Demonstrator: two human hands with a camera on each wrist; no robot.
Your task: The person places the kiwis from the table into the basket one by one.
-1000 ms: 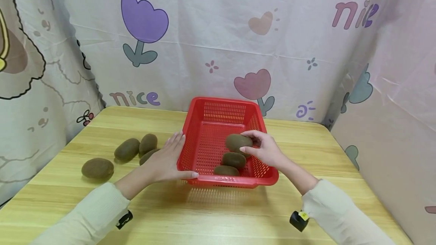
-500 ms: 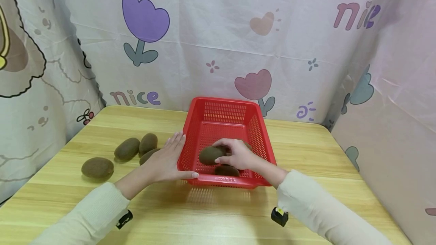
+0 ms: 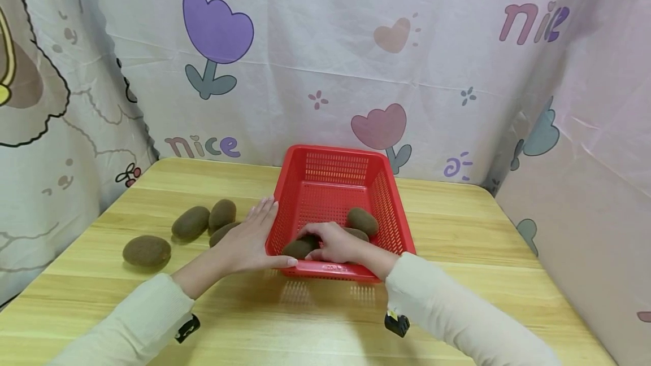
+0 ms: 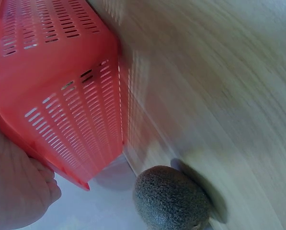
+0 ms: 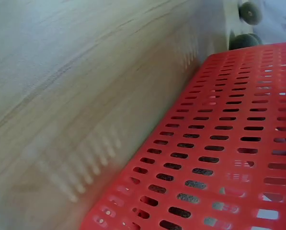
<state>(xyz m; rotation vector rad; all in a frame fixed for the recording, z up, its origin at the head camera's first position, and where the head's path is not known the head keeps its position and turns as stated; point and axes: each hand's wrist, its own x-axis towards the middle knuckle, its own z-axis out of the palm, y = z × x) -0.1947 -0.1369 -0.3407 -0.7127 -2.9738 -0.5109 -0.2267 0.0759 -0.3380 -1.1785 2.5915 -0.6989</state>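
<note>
Here, the left hand (image 3: 249,245) rests straight-fingered on the basket (image 3: 351,270), the right hand (image 3: 331,242) curled round a kiwi (image 3: 296,249).

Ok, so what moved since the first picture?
The right hand moved left and closer to the person inside the red basket, and the kiwi in its grip, seemingly the same one, came along to the near left corner. The left hand on the rim, the basket and the loose kiwis on the table stayed put.

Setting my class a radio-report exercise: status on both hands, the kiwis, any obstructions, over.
Left hand touching red basket; right hand gripping kiwi inside. Two more kiwis visible there, four kiwis on table. No obstruction seen.
</note>
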